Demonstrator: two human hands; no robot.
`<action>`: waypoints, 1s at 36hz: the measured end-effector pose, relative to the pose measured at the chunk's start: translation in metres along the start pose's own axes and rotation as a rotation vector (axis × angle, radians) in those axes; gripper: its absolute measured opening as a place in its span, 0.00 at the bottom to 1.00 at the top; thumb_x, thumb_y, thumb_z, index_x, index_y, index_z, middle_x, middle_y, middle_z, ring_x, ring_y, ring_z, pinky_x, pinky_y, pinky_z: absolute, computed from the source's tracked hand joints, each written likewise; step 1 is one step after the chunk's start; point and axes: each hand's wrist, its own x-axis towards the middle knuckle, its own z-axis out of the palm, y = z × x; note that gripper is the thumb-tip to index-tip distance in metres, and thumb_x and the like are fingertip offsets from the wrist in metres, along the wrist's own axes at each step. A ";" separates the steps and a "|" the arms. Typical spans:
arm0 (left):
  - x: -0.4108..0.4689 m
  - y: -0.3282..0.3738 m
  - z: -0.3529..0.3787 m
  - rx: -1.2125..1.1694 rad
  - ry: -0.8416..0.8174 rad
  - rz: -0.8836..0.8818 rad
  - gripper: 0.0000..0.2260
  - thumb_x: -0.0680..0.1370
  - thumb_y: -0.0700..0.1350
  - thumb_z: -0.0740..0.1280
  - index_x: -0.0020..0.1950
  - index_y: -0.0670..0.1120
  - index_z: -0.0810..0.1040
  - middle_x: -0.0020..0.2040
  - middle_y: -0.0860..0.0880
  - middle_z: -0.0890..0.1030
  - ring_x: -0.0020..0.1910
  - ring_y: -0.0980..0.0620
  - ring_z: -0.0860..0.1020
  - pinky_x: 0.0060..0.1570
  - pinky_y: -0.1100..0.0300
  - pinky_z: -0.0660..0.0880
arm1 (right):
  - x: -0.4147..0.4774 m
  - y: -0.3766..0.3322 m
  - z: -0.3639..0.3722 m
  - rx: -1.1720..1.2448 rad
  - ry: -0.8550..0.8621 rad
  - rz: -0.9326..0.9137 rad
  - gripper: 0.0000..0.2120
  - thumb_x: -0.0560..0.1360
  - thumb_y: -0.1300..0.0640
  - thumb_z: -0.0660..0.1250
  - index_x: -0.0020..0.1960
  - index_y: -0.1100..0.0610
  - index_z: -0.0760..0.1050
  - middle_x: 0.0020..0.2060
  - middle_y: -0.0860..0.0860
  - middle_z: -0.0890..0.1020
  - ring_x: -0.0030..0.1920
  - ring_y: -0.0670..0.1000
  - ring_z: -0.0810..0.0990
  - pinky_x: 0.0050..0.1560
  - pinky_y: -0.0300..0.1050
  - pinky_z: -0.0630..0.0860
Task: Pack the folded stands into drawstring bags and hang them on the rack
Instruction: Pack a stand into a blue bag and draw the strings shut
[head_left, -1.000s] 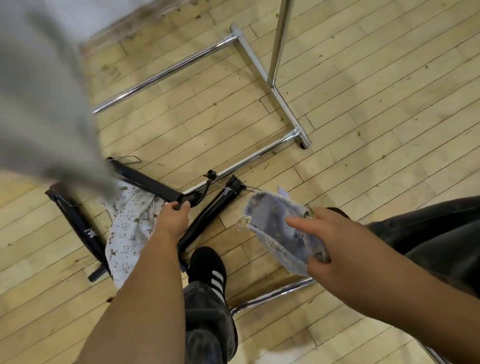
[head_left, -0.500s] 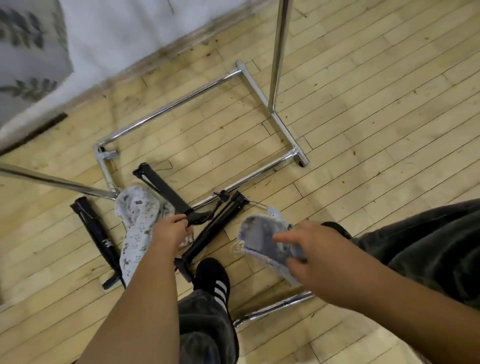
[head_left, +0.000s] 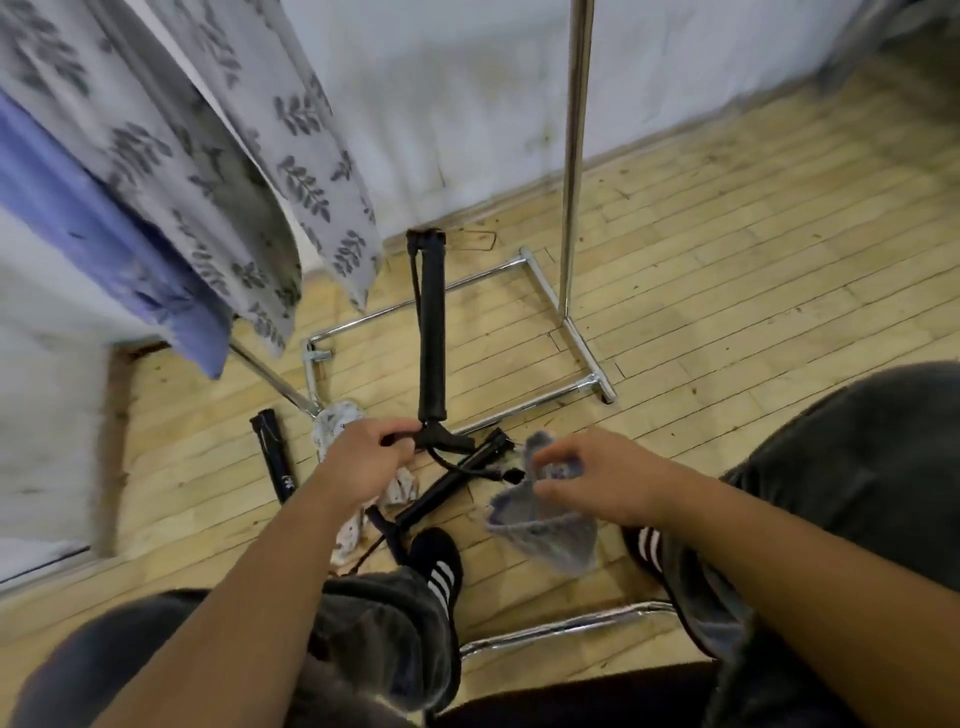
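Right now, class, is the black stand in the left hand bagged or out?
Out. The left hand grips the black stand by one end, while the right hand holds the grey drawstring bag beside it.

To your right, open floor (head_left: 753, 291) lies past the rack's upright pole (head_left: 574, 156). On your left, hanging leaf-print cloths (head_left: 234, 171) crowd the air above the rack base (head_left: 483, 275). Between them rises the black stand (head_left: 432, 332) in your left grip (head_left: 371, 457). A second stand (head_left: 441, 487), a third stand (head_left: 274, 457) and a printed bag (head_left: 340, 415) clutter the floor beneath, and the grey bag (head_left: 545, 525) hangs from your right grip (head_left: 597, 478).
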 end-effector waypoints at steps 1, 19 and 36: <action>-0.013 0.006 0.000 0.001 0.004 0.032 0.12 0.84 0.41 0.65 0.63 0.55 0.82 0.41 0.52 0.83 0.24 0.62 0.71 0.26 0.69 0.66 | -0.006 0.001 0.000 0.023 0.019 0.000 0.23 0.81 0.45 0.68 0.74 0.51 0.76 0.71 0.51 0.78 0.66 0.50 0.78 0.64 0.43 0.75; -0.111 0.002 0.035 -0.285 0.026 0.184 0.14 0.81 0.45 0.70 0.58 0.64 0.85 0.62 0.57 0.84 0.65 0.55 0.80 0.72 0.50 0.71 | -0.055 0.030 0.027 0.528 0.068 0.173 0.28 0.77 0.30 0.62 0.55 0.52 0.86 0.47 0.53 0.88 0.47 0.54 0.86 0.52 0.51 0.83; -0.122 0.005 0.042 -0.139 -0.218 0.269 0.15 0.83 0.41 0.68 0.65 0.59 0.82 0.61 0.58 0.84 0.62 0.62 0.80 0.72 0.55 0.72 | -0.039 0.018 0.040 0.495 0.156 -0.005 0.30 0.70 0.31 0.74 0.67 0.46 0.81 0.60 0.41 0.83 0.59 0.41 0.81 0.63 0.46 0.78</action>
